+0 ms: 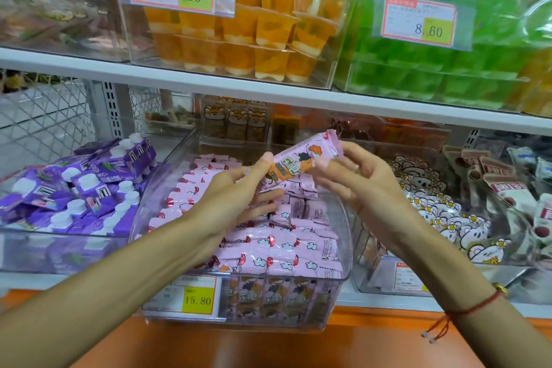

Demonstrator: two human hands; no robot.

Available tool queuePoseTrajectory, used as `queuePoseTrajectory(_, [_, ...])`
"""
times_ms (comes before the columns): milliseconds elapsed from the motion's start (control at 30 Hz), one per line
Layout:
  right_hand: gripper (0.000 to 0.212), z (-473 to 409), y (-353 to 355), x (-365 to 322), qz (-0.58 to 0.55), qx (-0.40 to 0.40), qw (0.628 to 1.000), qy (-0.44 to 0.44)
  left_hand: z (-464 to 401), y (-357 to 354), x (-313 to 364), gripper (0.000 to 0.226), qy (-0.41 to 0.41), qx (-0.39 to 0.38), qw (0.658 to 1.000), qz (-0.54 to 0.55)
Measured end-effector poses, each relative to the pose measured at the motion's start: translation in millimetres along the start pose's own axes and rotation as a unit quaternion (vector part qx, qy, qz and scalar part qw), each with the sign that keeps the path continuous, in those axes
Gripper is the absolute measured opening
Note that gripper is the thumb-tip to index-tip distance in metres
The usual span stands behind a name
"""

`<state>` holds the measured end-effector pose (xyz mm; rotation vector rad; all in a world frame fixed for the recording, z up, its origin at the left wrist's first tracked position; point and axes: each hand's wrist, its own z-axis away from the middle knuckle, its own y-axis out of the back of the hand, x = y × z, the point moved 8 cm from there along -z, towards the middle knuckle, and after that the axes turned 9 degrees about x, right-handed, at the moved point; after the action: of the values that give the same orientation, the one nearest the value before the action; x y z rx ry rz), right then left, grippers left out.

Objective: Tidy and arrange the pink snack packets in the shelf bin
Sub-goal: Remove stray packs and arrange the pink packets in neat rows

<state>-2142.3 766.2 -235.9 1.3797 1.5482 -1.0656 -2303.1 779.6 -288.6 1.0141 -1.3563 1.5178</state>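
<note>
At frame centre, the left hand [236,188] and right hand [355,179] pinch one slim pink foil snack packet [301,158] by its ends above the clear plastic shelf bin [343,248]; it looks light, crinkly and slippery, best held at the crimped ends.

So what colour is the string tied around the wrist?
Red string on the right wrist, clearest in the head view.

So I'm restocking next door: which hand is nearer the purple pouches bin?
Left. The left hand pinches the lower end of the pink packet above the pink bin, beside the purple pouches. The right hand holds the packet's other end, farther away.
</note>
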Motion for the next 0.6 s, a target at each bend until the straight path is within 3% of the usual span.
queuePoseTrajectory(100, [0.039,0,8,-5,0.037,0.054,0.997,0.042,-1,-2,2,0.041,-0.054,-0.010,0.994,-0.099])
queuePoseTrajectory(167, [0.029,-3,19,-9,0.034,0.109,0.992,0.061,0,-4,9,0.046,-0.159,-0.032,0.955,-0.248])
queuePoseTrajectory(233, [0.026,-6,33,-14,0.087,0.166,0.979,0.084,4,-9,9,0.045,-0.241,-0.085,0.882,-0.395])
queuePoseTrajectory(333, [0.027,-8,31,-13,0.214,0.155,0.958,0.111,10,-13,-2,0.042,-0.330,-0.155,0.699,-0.615])
queuePoseTrajectory(367, [0.026,-9,27,-9,0.255,0.133,0.951,0.112,11,-12,-4,0.042,-0.341,-0.170,0.659,-0.649])
queuePoseTrajectory(533, [0.023,-5,17,-13,0.438,0.050,0.888,0.132,12,-11,-2,0.042,-0.353,-0.161,0.628,-0.675])
queuePoseTrajectory(600, [0.023,-6,14,-20,0.477,0.020,0.869,0.130,11,-10,-4,0.040,-0.354,-0.153,0.634,-0.671])
